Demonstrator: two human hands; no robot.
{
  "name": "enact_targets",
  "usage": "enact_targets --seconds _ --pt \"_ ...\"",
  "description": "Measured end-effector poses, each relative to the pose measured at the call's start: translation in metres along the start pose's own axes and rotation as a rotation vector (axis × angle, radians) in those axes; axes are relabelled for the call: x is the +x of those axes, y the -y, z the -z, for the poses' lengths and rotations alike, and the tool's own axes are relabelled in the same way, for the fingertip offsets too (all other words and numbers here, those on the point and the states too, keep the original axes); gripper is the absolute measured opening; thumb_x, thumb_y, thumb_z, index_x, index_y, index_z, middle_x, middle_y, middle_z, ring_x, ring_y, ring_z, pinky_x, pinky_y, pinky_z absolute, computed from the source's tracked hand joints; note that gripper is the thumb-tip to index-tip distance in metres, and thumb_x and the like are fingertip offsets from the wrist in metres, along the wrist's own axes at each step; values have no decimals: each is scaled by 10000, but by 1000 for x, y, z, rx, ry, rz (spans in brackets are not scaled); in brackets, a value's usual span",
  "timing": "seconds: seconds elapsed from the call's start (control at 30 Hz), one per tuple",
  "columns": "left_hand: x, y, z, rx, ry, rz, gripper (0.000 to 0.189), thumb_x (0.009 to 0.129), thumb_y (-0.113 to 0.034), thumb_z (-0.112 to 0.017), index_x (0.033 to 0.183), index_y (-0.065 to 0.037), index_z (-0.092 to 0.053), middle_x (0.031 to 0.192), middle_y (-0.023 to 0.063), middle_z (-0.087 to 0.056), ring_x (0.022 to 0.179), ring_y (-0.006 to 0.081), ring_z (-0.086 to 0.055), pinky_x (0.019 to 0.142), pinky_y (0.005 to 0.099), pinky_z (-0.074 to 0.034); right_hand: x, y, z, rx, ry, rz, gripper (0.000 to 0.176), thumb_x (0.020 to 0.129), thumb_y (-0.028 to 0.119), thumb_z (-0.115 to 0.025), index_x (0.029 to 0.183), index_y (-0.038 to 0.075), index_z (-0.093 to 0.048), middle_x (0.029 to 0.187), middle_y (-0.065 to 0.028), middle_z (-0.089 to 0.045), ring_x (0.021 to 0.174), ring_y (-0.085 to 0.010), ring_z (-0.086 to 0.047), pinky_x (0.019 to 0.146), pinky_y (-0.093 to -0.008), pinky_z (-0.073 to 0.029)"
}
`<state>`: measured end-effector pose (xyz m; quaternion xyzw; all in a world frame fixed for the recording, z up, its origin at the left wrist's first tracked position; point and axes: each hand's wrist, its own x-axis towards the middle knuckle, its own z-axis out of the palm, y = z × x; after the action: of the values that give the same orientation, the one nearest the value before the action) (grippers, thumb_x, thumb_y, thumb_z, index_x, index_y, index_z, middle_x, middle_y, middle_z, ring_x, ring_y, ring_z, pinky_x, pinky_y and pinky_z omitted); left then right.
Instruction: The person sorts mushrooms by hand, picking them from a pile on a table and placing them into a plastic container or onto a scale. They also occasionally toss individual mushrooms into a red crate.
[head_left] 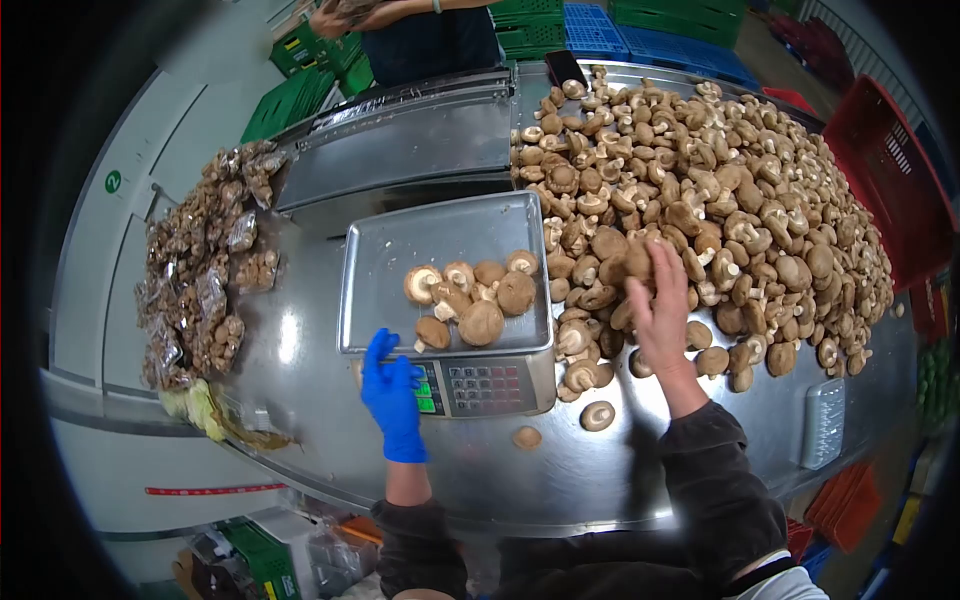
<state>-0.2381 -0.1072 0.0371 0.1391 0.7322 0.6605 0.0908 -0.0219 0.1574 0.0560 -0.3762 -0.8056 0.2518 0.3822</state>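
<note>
Reaching into mushroom pile (720,180) with right hand (660,300), fingers spread on caps; gloved left hand (392,395) loose, empty, by scale (485,385). Best adding singly to tray (400,240).

1. We see a bright blue glove (395,410) on our left hand (391,392), smooth and tight, ending just past the wrist.
2. Our right hand (660,315) wears nothing.
3. Both sleeves (720,480) are dark charcoal, thick, soft and creased, bunched at the cuffs.
4. A whitish hem (795,578) shows beneath the right sleeve's dark cloth.
</note>
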Motion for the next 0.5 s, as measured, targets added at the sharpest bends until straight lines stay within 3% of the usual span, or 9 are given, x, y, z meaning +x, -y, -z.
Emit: enact_targets --seconds 0.03,0.07,0.1,0.17,0.2,0.3,0.33,0.47,0.5 --pt "2 1 8 -16 -45 -75 411 909 13 -529 1320 3 -505 1197 132 -599 677 95 -595 569 210 -479 -5 -29 0 -168 74 -7 504 894 163 -594 1363 53 -446 1400 -198 -411 1305 -378 -387 1088 -444 -323" --pt "5 -2 15 -68 -32 -128 386 944 -46 -506 1326 9 -502 1224 129 -595 814 136 -626 687 247 -502 -8 -38 4 -232 121 46 525 891 164 -600 1373 43 -432 1403 -205 -404 1317 -384 -369 1098 -449 -307" --pt "11 -5 17 -64 -31 -121 386 944 -46 -506 1326 9 -502 1224 129 -595 814 136 -626 687 247 -502 -11 -45 5 -296 162 96 546 888 165 -606 1382 32 -417 1407 -212 -397 1328 -391 -352 1109 -454 -290" --pt "21 -15 19 -36 -98 -199 378 964 -72 -458 1328 23 -502 1280 137 -567 1010 177 -609 851 295 -494 -8 -27 5 -261 160 73 569 882 164 -614 1393 28 -403 1417 -216 -387 1335 -392 -345 1114 -457 -286" --pt "25 -18 21 -7 -48 -210 415 997 -149 -411 1375 14 -463 1354 149 -521 1196 235 -532 1014 351 -412 -4 -12 4 -225 148 60 592 877 163 -621 1404 24 -390 1427 -220 -377 1343 -393 -338 1119 -459 -281" --pt "41 -19 6 -3 -2 -335 457 997 -180 -421 1410 15 -421 1391 149 -493 1296 262 -453 1089 381 -337 5 28 -9 -8 248 202 662 813 143 -649 1408 29 -383 1460 -240 -338 1375 -398 -304 1153 -456 -248" --pt "42 -20 -1 1 79 -331 485 990 -230 -454 1416 -1 -419 1456 153 -421 1380 275 -343 1133 413 -264 8 43 -14 10 325 226 685 794 133 -651 1416 48 -377 1472 -246 -318 1383 -400 -290 1159 -455 -238" --pt "36 -24 -41 217 198 -509 595 926 -332 -576 1419 -33 -428 1504 168 -346 1399 332 -296 1131 446 -257 13 63 -48 21 503 330 755 756 128 -671 1439 103 -350 1498 -259 -270 1399 -407 -261 1163 -462 -230" --pt "34 -22 -50 385 263 -565 672 862 -381 -648 1409 -50 -441 1499 174 -337 1392 367 -282 1125 465 -264 13 61 -56 13 502 333 755 756 128 -671 1439 103 -350 1498 -259 -270 1399 -407 -261 1163 -462 -230"
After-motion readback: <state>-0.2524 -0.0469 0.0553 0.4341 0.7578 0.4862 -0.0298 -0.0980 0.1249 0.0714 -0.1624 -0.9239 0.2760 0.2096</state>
